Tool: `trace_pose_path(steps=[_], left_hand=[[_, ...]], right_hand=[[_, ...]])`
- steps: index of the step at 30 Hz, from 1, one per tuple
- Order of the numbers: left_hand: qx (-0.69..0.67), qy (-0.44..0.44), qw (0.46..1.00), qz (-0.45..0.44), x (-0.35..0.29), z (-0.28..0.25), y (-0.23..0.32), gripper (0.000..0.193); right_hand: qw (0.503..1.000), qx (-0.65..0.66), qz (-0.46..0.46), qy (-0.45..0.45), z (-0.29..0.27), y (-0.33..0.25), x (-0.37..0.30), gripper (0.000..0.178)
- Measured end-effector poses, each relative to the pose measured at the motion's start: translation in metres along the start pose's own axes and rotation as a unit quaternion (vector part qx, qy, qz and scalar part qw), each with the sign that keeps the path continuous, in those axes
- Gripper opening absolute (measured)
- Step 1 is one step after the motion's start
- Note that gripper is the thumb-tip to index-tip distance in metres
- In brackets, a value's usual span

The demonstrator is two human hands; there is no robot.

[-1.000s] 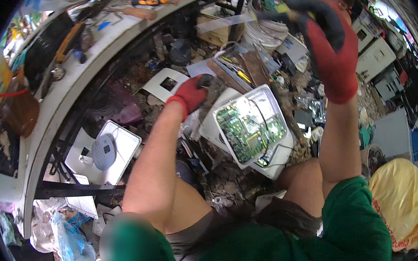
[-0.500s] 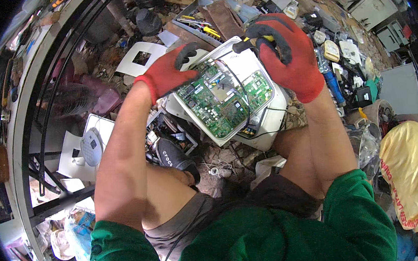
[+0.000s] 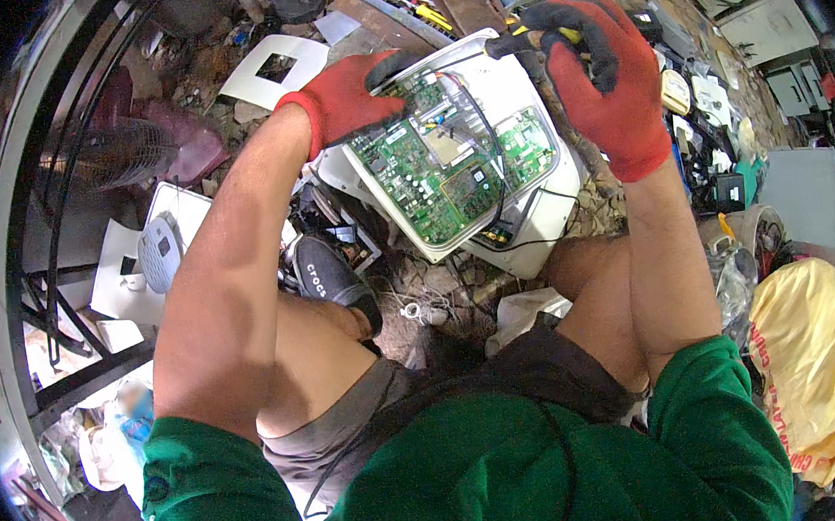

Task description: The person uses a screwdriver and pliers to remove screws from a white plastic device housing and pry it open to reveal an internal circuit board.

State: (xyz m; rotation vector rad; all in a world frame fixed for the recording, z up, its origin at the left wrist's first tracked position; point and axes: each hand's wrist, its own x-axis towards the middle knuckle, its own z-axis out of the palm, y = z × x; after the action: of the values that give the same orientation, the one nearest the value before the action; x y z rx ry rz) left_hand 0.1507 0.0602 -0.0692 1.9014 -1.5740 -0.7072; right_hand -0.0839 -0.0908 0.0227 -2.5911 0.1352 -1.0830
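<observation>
My left hand (image 3: 352,101), in a red and black work glove, grips the upper left edge of a white plastic casing (image 3: 511,86), its thumb lying over the rim. Inside the casing sit green circuit boards (image 3: 429,174), with a dark cable (image 3: 487,123) running across them. In a matching glove, my right hand (image 3: 606,82) is closed around a tool with a dark head (image 3: 509,46) and a yellow-marked handle. The tool's head is at the casing's upper right corner; I cannot tell if it touches. Beneath lies another white casing (image 3: 541,234).
Beyond the casing stands a tray of hand tools (image 3: 413,10). A white panel with a square hole (image 3: 273,68) lies to the left, near a metal frame (image 3: 5,200). Scattered electronic parts (image 3: 717,131) and a yellow bag (image 3: 815,373) are on the right. My shoe (image 3: 329,279) is close below.
My right hand has moved up and to the right with the tool. The casing and my left hand appear slightly higher and farther right, while the whole view has shifted.
</observation>
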Motion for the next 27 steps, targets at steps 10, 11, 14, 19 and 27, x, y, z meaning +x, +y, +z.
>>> trace_pose_path(steps=[10,11,14,19,27], left_hand=[[0.015,0.007,1.0,-0.026,0.003,0.005,-0.006,0.06],[0.021,0.004,0.999,-0.024,0.004,0.004,-0.006,0.06],[0.016,-0.009,1.0,-0.022,0.005,0.004,-0.007,0.06],[0.027,-0.002,0.999,0.018,0.005,0.003,-0.012,0.062],[0.017,-0.015,1.0,-0.013,0.001,-0.002,0.004,0.064]], right_hand=[[1.0,-0.027,-0.007,0.008,0.001,-0.001,0.001,0.027],[0.999,-0.04,-0.012,0.01,0.001,-0.001,0.001,0.027],[1.0,0.01,0.013,0.005,0.001,0.0,0.0,0.026],[1.0,0.01,0.007,0.005,0.003,-0.002,0.001,0.025],[1.0,-0.005,-0.003,0.009,0.004,0.001,0.0,0.025]])
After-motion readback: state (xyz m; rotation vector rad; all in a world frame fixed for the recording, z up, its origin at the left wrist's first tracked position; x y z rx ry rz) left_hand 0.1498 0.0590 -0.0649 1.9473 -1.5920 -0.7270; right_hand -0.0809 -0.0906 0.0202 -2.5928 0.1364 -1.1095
